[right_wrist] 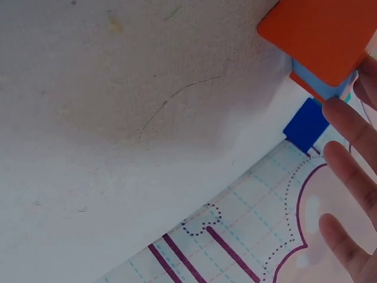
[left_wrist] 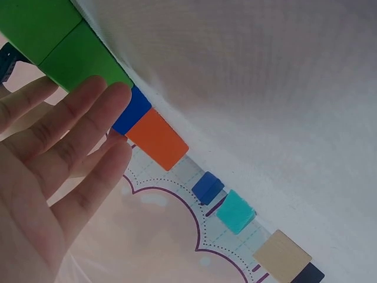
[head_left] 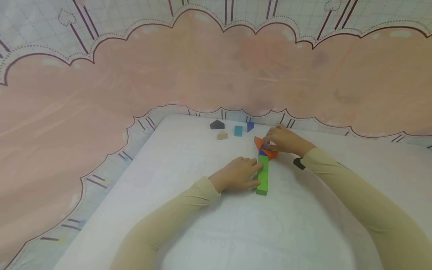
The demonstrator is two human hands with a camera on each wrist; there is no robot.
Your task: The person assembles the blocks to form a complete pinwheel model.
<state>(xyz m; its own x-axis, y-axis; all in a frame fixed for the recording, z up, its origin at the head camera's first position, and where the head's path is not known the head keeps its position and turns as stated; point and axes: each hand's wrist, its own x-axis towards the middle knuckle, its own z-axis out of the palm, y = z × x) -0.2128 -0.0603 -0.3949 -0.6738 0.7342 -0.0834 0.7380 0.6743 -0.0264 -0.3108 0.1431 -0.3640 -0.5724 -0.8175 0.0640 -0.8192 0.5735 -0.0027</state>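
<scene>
Green blocks (head_left: 264, 176) lie end to end in a line on the white table. My left hand (head_left: 237, 174) is beside them, fingers extended and fingertips at their left side. A dark blue block (head_left: 261, 152) adjoins the far end of the green line. Beyond it are two orange blocks, one at the left (head_left: 258, 142) and one at the right (head_left: 271, 154). My right hand (head_left: 287, 139) reaches in from the right and pinches a small light blue block (right_wrist: 318, 81) between the orange ones, its other fingers spread. An orange block partly hides the light blue one.
Towards the table's far edge lie a dark block (head_left: 217, 124), a tan block (head_left: 222, 135), a teal block (head_left: 238, 131) and a blue block (head_left: 250, 126). A pink patterned sheet (head_left: 202, 75) hangs behind the table. A dark rounded object (head_left: 299, 164) shows by the right cuff.
</scene>
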